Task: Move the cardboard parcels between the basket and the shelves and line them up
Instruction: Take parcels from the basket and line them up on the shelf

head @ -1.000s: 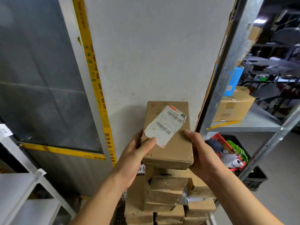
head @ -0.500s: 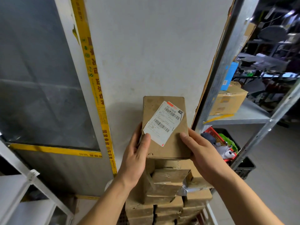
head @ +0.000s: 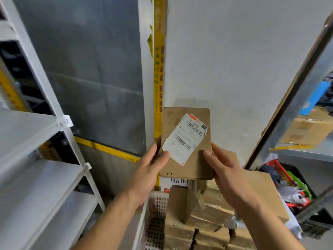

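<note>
Fingers of my left hand (head: pixel 151 170) and right hand (head: pixel 222 173) clamp the flat cardboard parcel (head: pixel 186 143) by its side edges, above the white basket (head: pixel 153 212) w/ stacked parcels. Risk imo: thin, smooth board slips sideways; the curling paper label (head: pixel 185 138) could tear off. Shelves (head: pixel 34 174) sit left, bare metal.

- A pale grey plastered wall (head: pixel 243 60) is seen straight ahead.
- A dark grey panel (head: pixel 90 69) is set to its left.
- Yellow printed tape (head: pixel 159 69) is run vertically between them.
- A second yellow strip (head: pixel 106 147) is run below the panel.
- A galvanised upright (head: pixel 295 105) is seen at right.
</note>
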